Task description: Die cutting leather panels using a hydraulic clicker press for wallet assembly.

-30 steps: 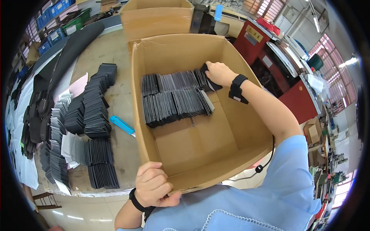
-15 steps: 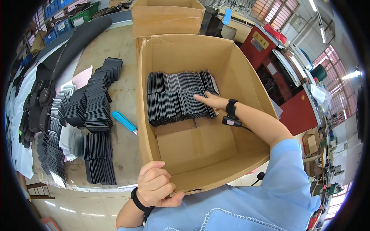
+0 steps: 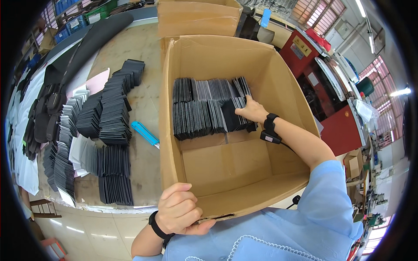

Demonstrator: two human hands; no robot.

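A large open cardboard box stands in front of me. My left hand is closed round its near left corner, the fingers wrapped over the rim. Inside, two rows of thin black flat panels stand on edge, packed side by side against the far part of the bottom. My right hand reaches in from the right and rests on the right end of the rows. Its thumb and index finger are spread apart over the panels, while the other fingers are partly hidden. Beside the thumb, a gap exposes one panel's flat black face.
On the table to the left lie several overlapping stacks of black panels. A blue utility knife lies close to the box. Black pouches and a dark roll lie farther left. Another cardboard box stands behind.
My right hand has moved down onto the right end of the rows, and its fingers have bent. Panels there now lean apart, showing a flat face. My left hand keeps its hold.
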